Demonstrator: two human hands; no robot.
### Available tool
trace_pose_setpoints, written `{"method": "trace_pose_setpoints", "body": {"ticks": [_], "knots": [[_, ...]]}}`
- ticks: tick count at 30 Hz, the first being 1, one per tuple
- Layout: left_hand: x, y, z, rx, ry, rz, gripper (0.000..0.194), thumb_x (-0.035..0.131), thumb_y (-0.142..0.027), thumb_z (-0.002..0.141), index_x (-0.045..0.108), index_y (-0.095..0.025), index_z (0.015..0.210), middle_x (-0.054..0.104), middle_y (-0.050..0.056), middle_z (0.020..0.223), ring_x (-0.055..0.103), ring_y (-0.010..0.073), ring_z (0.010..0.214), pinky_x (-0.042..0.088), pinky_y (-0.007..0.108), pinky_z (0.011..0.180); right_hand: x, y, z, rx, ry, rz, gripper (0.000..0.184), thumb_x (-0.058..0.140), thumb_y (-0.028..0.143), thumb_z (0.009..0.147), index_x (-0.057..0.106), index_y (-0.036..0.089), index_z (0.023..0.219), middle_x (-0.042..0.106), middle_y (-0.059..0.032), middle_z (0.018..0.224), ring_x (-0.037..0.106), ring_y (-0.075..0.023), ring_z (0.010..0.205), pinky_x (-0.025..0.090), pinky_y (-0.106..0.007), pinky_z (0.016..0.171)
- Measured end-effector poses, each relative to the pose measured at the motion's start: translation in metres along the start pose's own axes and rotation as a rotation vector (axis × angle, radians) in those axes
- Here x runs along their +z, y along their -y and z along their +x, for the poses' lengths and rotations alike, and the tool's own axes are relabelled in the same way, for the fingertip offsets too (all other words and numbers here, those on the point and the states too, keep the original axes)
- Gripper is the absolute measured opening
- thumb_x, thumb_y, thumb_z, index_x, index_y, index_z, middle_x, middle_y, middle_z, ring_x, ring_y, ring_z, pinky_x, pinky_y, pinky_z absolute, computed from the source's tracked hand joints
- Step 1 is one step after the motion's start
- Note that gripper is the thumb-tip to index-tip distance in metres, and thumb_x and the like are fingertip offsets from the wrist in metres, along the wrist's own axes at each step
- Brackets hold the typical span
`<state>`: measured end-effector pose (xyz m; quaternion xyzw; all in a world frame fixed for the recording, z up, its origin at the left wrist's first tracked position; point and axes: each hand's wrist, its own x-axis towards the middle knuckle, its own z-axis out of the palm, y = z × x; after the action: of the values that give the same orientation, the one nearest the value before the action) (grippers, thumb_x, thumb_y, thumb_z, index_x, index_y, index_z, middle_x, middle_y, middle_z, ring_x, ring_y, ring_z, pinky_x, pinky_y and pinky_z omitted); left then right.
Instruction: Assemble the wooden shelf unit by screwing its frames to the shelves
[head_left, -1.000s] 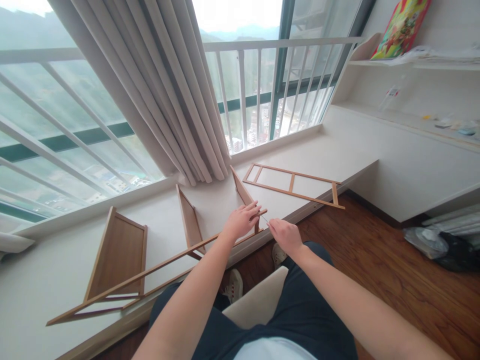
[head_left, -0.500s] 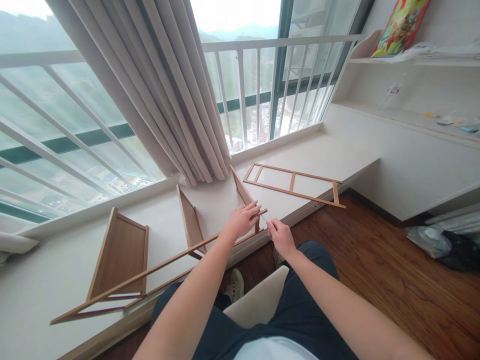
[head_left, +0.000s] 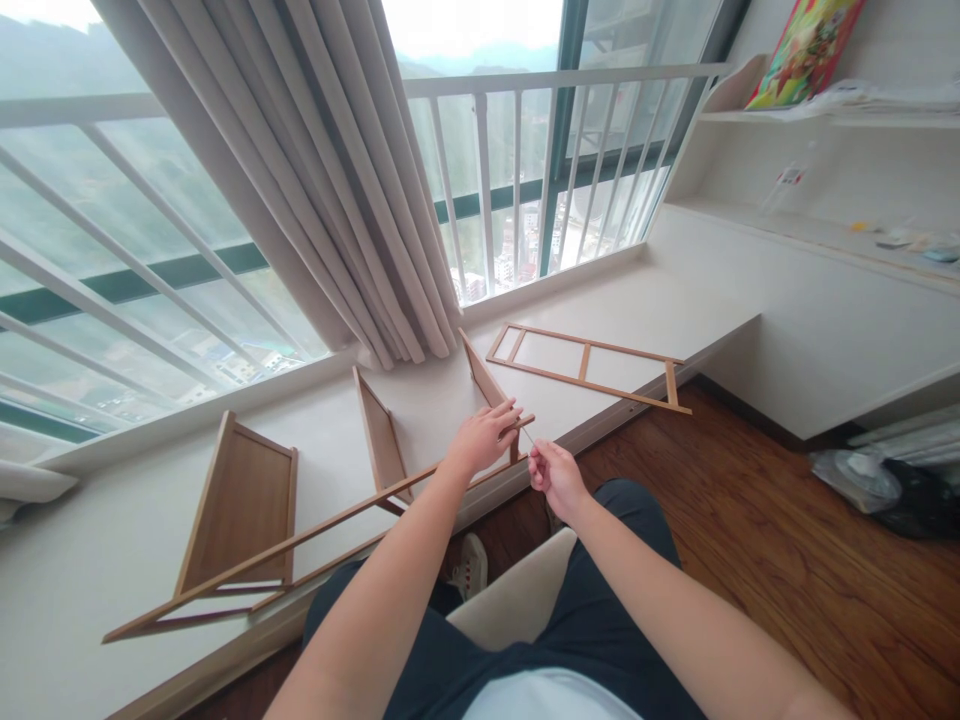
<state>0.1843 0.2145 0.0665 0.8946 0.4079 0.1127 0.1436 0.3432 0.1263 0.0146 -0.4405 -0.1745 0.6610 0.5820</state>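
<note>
A wooden shelf frame (head_left: 322, 535) stands on its side along the white ledge, with three wooden panels attached: a left panel (head_left: 244, 500), a middle panel (head_left: 381, 430) and a right panel (head_left: 484, 375). My left hand (head_left: 484, 437) grips the near rail by the right panel, its fingers laid over the wood. Just right of it, my right hand (head_left: 556, 475) pinches a thin metal rod (head_left: 527, 435) that looks like a hex key. The rod points at the rail's end; its tip is too small to make out.
A loose ladder-like wooden side frame (head_left: 585, 365) lies flat at the right, overhanging the ledge (head_left: 675, 290). Behind are a grey curtain (head_left: 315, 180) and white railing (head_left: 517, 190). A shelf unit (head_left: 810, 240) and plastic bags (head_left: 862, 485) are at the right.
My right hand has turned slightly at the wrist and its fingers have shifted around the rod. My left hand and the wooden frame have stayed in place.
</note>
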Motion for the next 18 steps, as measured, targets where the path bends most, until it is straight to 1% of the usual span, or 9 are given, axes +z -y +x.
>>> {"method": "trace_pose_setpoints", "body": {"ticks": [4, 7, 12, 15, 18], "knots": [[0.0002, 0.0004, -0.0001, 0.001, -0.003, 0.004, 0.049, 0.049, -0.037, 0.101, 0.052, -0.037, 0.150, 0.045, -0.001, 0.161, 0.055, 0.0261, 0.135, 0.046, 0.042, 0.111, 0.0038, 0.0024, -0.0019, 0.132, 0.016, 0.179, 0.030, 0.076, 0.039, 0.080, 0.054, 0.018, 0.079, 0.052, 0.0053, 0.058, 0.036, -0.0051, 0.043, 0.025, -0.018, 0.040], [0.0006, 0.0007, -0.0002, 0.005, -0.006, -0.002, 0.049, 0.048, -0.037, 0.101, 0.052, -0.037, 0.149, 0.045, -0.001, 0.161, 0.055, 0.0260, 0.136, 0.046, 0.043, 0.111, 0.0053, 0.0040, -0.0023, 0.186, 0.065, 0.247, 0.026, 0.070, 0.034, 0.086, 0.052, 0.019, 0.077, 0.046, 0.0062, 0.057, 0.031, -0.0055, 0.043, 0.024, -0.018, 0.041], [0.0006, -0.0003, -0.0005, 0.007, -0.009, -0.002, 0.048, 0.047, -0.038, 0.102, 0.052, -0.036, 0.150, 0.044, 0.001, 0.161, 0.056, 0.0262, 0.134, 0.046, 0.043, 0.111, 0.0053, 0.0040, -0.0021, 0.189, 0.140, 0.262, 0.025, 0.066, 0.032, 0.090, 0.048, 0.021, 0.076, 0.038, 0.0071, 0.054, 0.026, -0.0076, 0.044, 0.023, -0.019, 0.041], [-0.0002, -0.0010, -0.0006, 0.005, -0.006, 0.004, 0.049, 0.047, -0.038, 0.102, 0.052, -0.036, 0.150, 0.044, 0.000, 0.162, 0.056, 0.0267, 0.133, 0.047, 0.043, 0.111, 0.0060, 0.0031, -0.0023, 0.184, 0.149, 0.276, 0.025, 0.064, 0.032, 0.091, 0.048, 0.021, 0.075, 0.035, 0.0073, 0.054, 0.025, -0.0078, 0.044, 0.023, -0.019, 0.041], [-0.0008, -0.0014, -0.0004, 0.003, -0.005, 0.005, 0.048, 0.047, -0.038, 0.101, 0.052, -0.037, 0.150, 0.044, 0.000, 0.162, 0.056, 0.0267, 0.133, 0.047, 0.043, 0.110, 0.0085, 0.0027, -0.0032, 0.185, 0.130, 0.292, 0.025, 0.062, 0.031, 0.092, 0.047, 0.021, 0.075, 0.035, 0.0073, 0.054, 0.025, -0.0073, 0.043, 0.023, -0.019, 0.041]]}}
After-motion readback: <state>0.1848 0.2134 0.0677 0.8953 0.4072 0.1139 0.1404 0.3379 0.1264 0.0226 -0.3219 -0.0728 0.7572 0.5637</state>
